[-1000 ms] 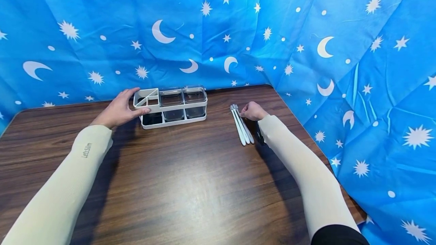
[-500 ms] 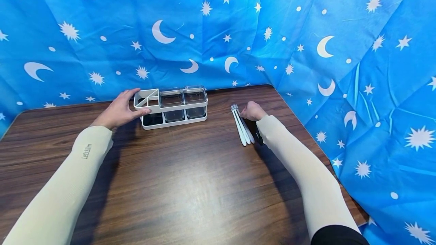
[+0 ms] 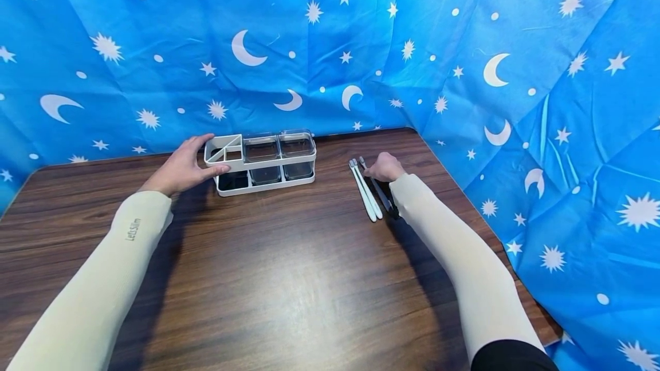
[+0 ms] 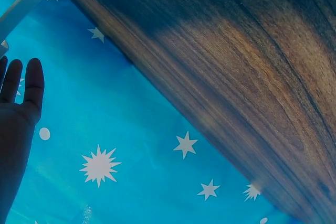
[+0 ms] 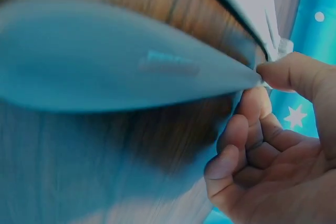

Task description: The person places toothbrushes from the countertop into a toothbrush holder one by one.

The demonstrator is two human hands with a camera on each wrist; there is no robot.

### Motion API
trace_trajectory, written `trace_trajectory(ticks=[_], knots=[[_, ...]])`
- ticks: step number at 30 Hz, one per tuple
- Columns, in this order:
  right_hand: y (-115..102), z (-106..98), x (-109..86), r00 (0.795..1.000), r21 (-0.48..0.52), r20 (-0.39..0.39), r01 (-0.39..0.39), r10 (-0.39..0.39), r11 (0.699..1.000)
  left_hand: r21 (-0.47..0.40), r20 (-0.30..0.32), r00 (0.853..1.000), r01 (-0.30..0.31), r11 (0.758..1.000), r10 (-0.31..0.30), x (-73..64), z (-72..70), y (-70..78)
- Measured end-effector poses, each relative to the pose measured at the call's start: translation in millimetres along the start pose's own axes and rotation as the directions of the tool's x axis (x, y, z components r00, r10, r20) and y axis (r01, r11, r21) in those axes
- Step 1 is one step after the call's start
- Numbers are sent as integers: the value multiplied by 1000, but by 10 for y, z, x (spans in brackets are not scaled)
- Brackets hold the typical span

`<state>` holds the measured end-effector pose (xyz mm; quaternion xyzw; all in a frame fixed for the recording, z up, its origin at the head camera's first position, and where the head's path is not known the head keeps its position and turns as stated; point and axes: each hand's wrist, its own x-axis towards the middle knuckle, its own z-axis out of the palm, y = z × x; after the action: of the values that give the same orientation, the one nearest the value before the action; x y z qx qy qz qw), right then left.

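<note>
**Right hand (image 3: 385,167) pinches a grey toothbrush (image 3: 380,192)**

On my feeds, thumb and forefinger grip the brush near its head end, its thick handle end pointing back toward the person; I cannot tell whether it is clear of the wooden table (image 3: 289,268). I see 2 pale toothbrushes (image 3: 367,196) lying just to its left. The left hand (image 3: 180,168) is spread wide at the left end of the white rack (image 3: 278,161), thumb along the front rail. I count 2 clear containers (image 3: 260,147) in the rack, beside its divided section (image 3: 232,149).
</note>
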<state>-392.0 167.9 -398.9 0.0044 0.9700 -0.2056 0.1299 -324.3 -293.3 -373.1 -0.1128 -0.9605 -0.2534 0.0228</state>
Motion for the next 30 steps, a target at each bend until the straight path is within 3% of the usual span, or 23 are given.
trace_trajectory(ticks=[3,8,15,22,27,30], knots=[[34,-67,-4,999,31,-39,5,-4,999,1,-1,1000,1,1000,-1,7,4,-14],[60,-169,0,989,97,-126,90,-78,991,-5,-4,1000,4,1000,-4,10,2,-12],[-40,-258,-9,952,198,-266,209,-152,958,-15,-7,1000,14,1000,-14,-2,9,-8],[-321,-372,-125,863,241,-417,408,-286,881,-43,-12,1000,16,999,-16,-7,14,-20],[-579,-432,-264,792,291,-487,544,-368,787,-77,-12,1000,22,997,-23,-2,30,-50],[-735,-453,-352,739,303,-526,625,-420,720,-115,-7,999,32,993,-33,-2,41,-60]])
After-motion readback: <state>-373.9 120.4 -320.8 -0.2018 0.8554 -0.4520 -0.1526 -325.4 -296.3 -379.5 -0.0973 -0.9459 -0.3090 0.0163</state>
